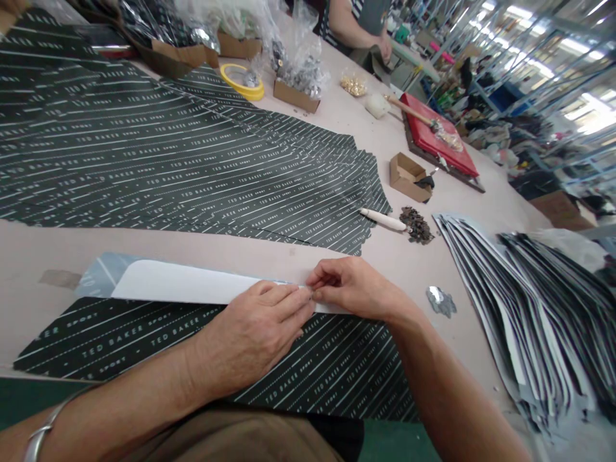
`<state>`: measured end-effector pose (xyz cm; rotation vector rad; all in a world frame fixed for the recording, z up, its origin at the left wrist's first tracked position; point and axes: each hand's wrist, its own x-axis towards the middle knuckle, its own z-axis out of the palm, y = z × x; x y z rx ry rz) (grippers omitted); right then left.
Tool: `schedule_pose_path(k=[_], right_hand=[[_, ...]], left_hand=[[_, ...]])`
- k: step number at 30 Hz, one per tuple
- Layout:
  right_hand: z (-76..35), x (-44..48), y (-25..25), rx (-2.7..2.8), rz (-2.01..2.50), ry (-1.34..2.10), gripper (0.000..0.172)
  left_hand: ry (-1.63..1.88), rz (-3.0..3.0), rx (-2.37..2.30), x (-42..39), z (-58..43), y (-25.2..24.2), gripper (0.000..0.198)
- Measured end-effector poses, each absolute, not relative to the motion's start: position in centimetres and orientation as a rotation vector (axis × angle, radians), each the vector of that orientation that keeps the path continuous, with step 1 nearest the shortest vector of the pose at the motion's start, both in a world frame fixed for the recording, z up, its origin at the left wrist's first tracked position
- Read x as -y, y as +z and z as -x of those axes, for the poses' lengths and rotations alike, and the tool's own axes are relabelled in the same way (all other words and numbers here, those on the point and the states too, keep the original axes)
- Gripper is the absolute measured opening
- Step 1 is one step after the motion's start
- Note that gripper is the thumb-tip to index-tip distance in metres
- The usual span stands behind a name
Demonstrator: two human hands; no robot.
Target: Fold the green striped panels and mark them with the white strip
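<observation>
A dark fabric piece (312,378) printed with white stripes and lettering lies in front of me, its far edge folded back to a pale blue underside (99,273). Along that fold runs a long white strip (178,282). My left hand (262,330) rests on the strip and fabric with its fingers stretched out. Just right of its fingertips, my right hand (356,289) has thumb and index finger pinched together at the strip's far edge. Whatever is between those fingertips is too small to make out.
A layered stack of the same fabric (216,160) spreads beyond my hands. An awl-like white handle (382,219) lies beside dark scraps (416,226). Cut panels (510,321) are piled at right. Farther back are a small box (409,176), a red block (437,131) and another person's hand (385,48).
</observation>
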<state>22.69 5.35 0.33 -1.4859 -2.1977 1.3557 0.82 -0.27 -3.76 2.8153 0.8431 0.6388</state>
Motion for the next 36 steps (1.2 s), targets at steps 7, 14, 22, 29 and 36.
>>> schedule_pose_path(k=[7, 14, 22, 29, 36], right_hand=[[-29.6, -10.9, -2.5, 1.995, 1.787, 0.106, 0.036], [-32.9, -14.2, -2.9, 1.984, 1.745, 0.108, 0.016], [-28.7, -6.6, 1.2, 0.943, 1.082, 0.653, 0.016], [-22.4, -1.2, -0.2, 0.607, 1.069, 1.03, 0.048], [-21.0, -1.5, -1.5, 0.662, 0.966, 1.021, 0.067]], left_hand=[[0.756, -2.801, -0.846, 0.3, -0.9, -4.5, 0.031], [0.753, -2.783, -0.838, 0.2, -0.8, -4.0, 0.029], [0.712, -2.773, -0.817, 0.1, -0.7, -4.2, 0.025], [0.638, -2.775, -0.826, 0.2, -0.7, -4.2, 0.025], [0.669, -2.772, -0.827, 0.1, -0.8, -4.1, 0.025]])
